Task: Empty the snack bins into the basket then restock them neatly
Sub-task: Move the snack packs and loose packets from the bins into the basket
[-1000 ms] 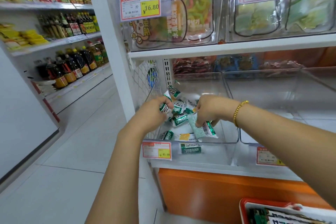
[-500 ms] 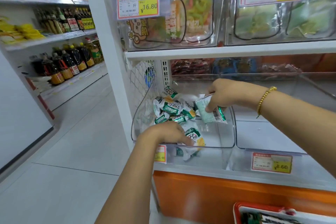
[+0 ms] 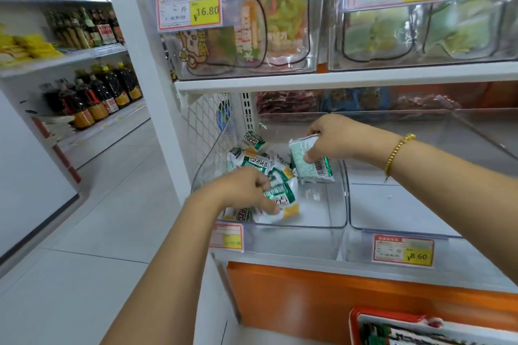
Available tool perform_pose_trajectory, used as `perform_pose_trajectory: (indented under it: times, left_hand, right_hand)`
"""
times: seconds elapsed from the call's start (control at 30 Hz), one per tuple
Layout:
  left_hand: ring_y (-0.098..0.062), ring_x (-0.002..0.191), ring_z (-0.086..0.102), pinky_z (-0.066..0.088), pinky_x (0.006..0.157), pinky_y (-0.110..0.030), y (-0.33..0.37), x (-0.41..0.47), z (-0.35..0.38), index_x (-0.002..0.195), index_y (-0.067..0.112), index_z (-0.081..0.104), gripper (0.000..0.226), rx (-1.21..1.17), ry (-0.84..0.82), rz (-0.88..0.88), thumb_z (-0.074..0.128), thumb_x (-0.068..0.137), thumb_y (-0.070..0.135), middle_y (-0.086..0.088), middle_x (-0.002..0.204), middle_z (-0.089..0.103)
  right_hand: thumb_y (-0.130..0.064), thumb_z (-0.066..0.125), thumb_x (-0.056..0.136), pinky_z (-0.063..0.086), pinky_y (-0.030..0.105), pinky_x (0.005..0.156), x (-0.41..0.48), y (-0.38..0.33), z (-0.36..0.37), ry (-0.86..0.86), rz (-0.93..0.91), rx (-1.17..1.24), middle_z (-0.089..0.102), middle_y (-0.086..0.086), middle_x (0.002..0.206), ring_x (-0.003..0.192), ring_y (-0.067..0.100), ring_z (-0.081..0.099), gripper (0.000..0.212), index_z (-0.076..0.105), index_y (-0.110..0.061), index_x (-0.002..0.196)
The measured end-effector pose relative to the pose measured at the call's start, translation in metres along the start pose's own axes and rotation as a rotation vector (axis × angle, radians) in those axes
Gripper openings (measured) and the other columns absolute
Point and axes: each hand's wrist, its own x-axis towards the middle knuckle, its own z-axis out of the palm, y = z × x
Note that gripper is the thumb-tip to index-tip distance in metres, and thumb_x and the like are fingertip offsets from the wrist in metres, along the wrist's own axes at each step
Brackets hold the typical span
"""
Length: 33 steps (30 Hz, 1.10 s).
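Note:
A clear plastic snack bin (image 3: 314, 225) on the lower shelf holds several green-and-white snack packets (image 3: 249, 161) piled at its left side. My left hand (image 3: 241, 190) reaches into the bin's front left and grips one packet (image 3: 283, 199) near the front wall. My right hand (image 3: 333, 140) hovers over the bin's right half and pinches another packet (image 3: 305, 168), barcode side facing me. The bin's right floor is bare. A red-rimmed basket (image 3: 356, 319) with packets inside shows at the bottom right corner.
A second clear bin (image 3: 392, 204) stands to the right, with an 8.60 price tag (image 3: 403, 251). Bins of bagged snacks fill the shelf above (image 3: 336, 77). A white upright post (image 3: 148, 64) borders the left. Bottles (image 3: 92, 98) line the aisle shelves at left.
My left hand has dropped from the pile to the bin's front and taken hold of a packet there. My right hand lifted its packet up and toward the bin's right side.

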Motion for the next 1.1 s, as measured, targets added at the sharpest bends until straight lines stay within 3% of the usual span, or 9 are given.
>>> perform_pose_trajectory:
  times: [0.17, 0.3, 0.37, 0.47, 0.53, 0.63, 0.77, 0.97, 1.1]
  left_hand:
    - [0.001, 0.069, 0.051, 0.035, 0.051, -0.015, 0.014, -0.084, -0.037, 0.077, 0.026, 0.061, 0.023, 0.122, 0.415, 0.002, 0.079, 0.071, 0.038, 0.014, 0.083, 0.053]
    - [-0.003, 0.086, 0.050, 0.041, 0.068, -0.025, 0.008, -0.133, -0.042, 0.072, 0.031, 0.061, 0.021, 0.132, 0.521, -0.043, 0.078, 0.069, 0.043, 0.012, 0.096, 0.051]
    - [-0.006, 0.086, 0.051, 0.042, 0.070, -0.028, 0.001, -0.145, -0.043, 0.073, 0.031, 0.062, 0.021, 0.140, 0.545, -0.105, 0.077, 0.069, 0.045, 0.009, 0.097, 0.052]
    - [-0.005, 0.080, 0.050, 0.038, 0.062, -0.026, -0.009, -0.160, -0.043, 0.071, 0.030, 0.061, 0.021, 0.115, 0.602, -0.180, 0.077, 0.069, 0.044, 0.006, 0.095, 0.053]
    - [-0.006, 0.076, 0.050, 0.034, 0.057, -0.026, -0.013, -0.167, -0.040, 0.070, 0.029, 0.060, 0.023, 0.089, 0.628, -0.209, 0.077, 0.069, 0.045, 0.004, 0.091, 0.053]
    - [-0.007, 0.069, 0.053, 0.034, 0.052, -0.021, -0.013, -0.172, -0.032, 0.069, 0.026, 0.062, 0.022, 0.041, 0.644, -0.202, 0.078, 0.070, 0.040, 0.006, 0.081, 0.058]
    - [-0.005, 0.062, 0.052, 0.032, 0.048, -0.015, -0.003, -0.179, -0.022, 0.068, 0.027, 0.065, 0.018, -0.066, 0.620, -0.197, 0.079, 0.071, 0.036, 0.008, 0.072, 0.062]
    - [-0.004, 0.055, 0.050, 0.029, 0.046, -0.020, 0.018, -0.193, -0.014, 0.071, 0.026, 0.065, 0.017, -0.064, 0.590, -0.222, 0.078, 0.073, 0.036, 0.009, 0.071, 0.063]
    - [-0.008, 0.070, 0.053, 0.034, 0.056, -0.027, 0.043, -0.201, -0.016, 0.070, 0.027, 0.065, 0.023, 0.037, 0.529, -0.176, 0.077, 0.067, 0.047, 0.009, 0.081, 0.062]
  right_hand:
    - [-0.014, 0.071, 0.083, 0.043, 0.019, 0.047, 0.023, -0.020, 0.033, -0.127, 0.096, 0.326, 0.060, 0.009, 0.081, 0.065, 0.018, 0.056, 0.019, 0.057, -0.001, 0.086]
    - [0.002, 0.060, 0.088, 0.053, 0.027, 0.074, 0.038, -0.046, 0.089, -0.405, 0.211, 0.872, 0.062, 0.010, 0.089, 0.074, 0.016, 0.057, 0.006, 0.058, -0.002, 0.092]
    - [-0.006, 0.063, 0.089, 0.049, 0.022, 0.070, 0.040, -0.055, 0.104, -0.438, 0.191, 0.782, 0.063, 0.009, 0.099, 0.083, 0.014, 0.056, 0.006, 0.059, -0.003, 0.093]
    - [-0.026, 0.061, 0.092, 0.043, 0.033, 0.092, 0.038, -0.060, 0.116, -0.561, 0.101, 0.540, 0.043, 0.008, 0.144, 0.125, 0.024, 0.043, 0.053, 0.043, -0.004, 0.137]
    - [-0.031, 0.064, 0.090, 0.043, 0.033, 0.088, 0.035, -0.060, 0.122, -0.598, 0.078, 0.498, 0.053, 0.006, 0.129, 0.116, 0.023, 0.049, 0.041, 0.053, -0.010, 0.123]
    - [-0.027, 0.072, 0.084, 0.043, 0.030, 0.082, 0.029, -0.063, 0.124, -0.566, 0.042, 0.533, 0.055, 0.000, 0.095, 0.089, 0.017, 0.050, 0.021, 0.055, -0.015, 0.089]
    - [-0.016, 0.064, 0.089, 0.039, 0.029, 0.104, 0.011, -0.061, 0.119, -0.472, -0.002, 0.487, 0.042, 0.009, 0.142, 0.127, 0.026, 0.044, 0.055, 0.042, -0.008, 0.139]
    - [-0.009, 0.075, 0.078, 0.041, 0.016, 0.055, -0.021, -0.058, 0.093, -0.224, -0.120, 0.561, 0.052, 0.001, 0.097, 0.080, 0.015, 0.053, 0.036, 0.056, -0.012, 0.108]
    - [-0.014, 0.075, 0.077, 0.042, 0.015, 0.054, -0.071, -0.037, 0.046, 0.075, -0.261, 0.607, 0.049, 0.001, 0.105, 0.076, 0.015, 0.052, 0.035, 0.046, -0.019, 0.098]
